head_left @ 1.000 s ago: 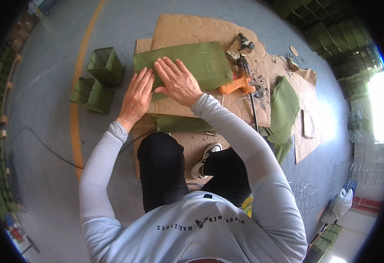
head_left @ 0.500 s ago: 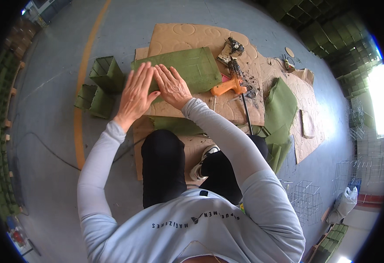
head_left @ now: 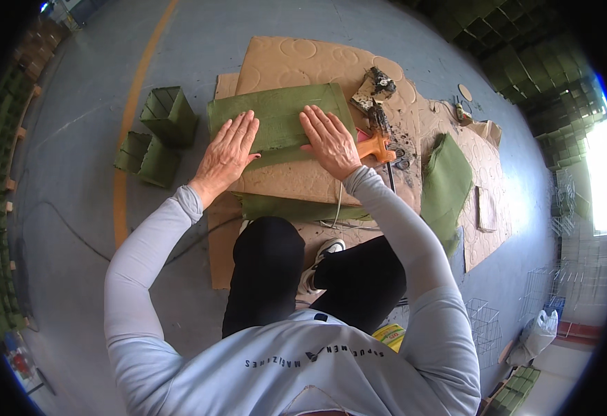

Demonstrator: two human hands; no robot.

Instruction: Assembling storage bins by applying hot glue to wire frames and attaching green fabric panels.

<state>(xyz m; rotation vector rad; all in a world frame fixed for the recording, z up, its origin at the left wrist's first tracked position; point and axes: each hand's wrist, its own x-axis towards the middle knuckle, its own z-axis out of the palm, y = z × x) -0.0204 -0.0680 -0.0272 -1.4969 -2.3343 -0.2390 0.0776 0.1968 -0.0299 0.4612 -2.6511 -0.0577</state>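
A flat green fabric panel lies on the cardboard-topped work surface in front of me. My left hand rests palm down at its near left edge, fingers stretched out and pointing away from me. Toward the panel's right end, my right hand also lies flat, with its fingers extended and the thumb out to the side. Neither hand grips anything. Just right of my right hand is an orange glue gun, its front dark with residue and partly covered by the hand.
Two open green square boxes stand on the floor at the left. Behind the glue gun sits a dirty block with black residue. More green fabric lies on cardboard at the right. A dark cable crosses the floor.
My hands have spread apart from lying side by side: the right slid to the panel's right part, the left shifted slightly right and nearer. The panel's near edge now lies lower between them.
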